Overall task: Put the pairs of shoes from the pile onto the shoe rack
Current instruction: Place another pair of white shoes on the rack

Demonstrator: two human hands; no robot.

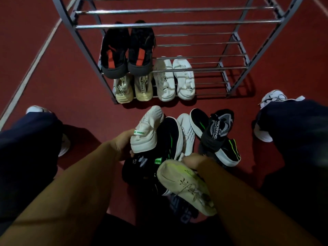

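Observation:
A metal shoe rack [177,24] stands ahead on the red floor. On its lower shelves sit a black pair with red tabs [126,50], a cream pair [133,88] and a white pair [174,79]. The pile of shoes [195,134] lies between my knees. My left hand [124,144] grips the heel of a white shoe [147,130] lifted over the pile. My right hand [193,161] holds a worn white shoe with yellow-green marks [184,185] close to me. Black shoes with green stripes [168,139] and a grey-black knit shoe [216,128] remain in the pile.
My knees in dark trousers frame the pile, with my own white shoes at far left [35,110] and far right [271,98]. A pale line [35,59] crosses the red floor at left. The rack's right half and upper bars hold nothing.

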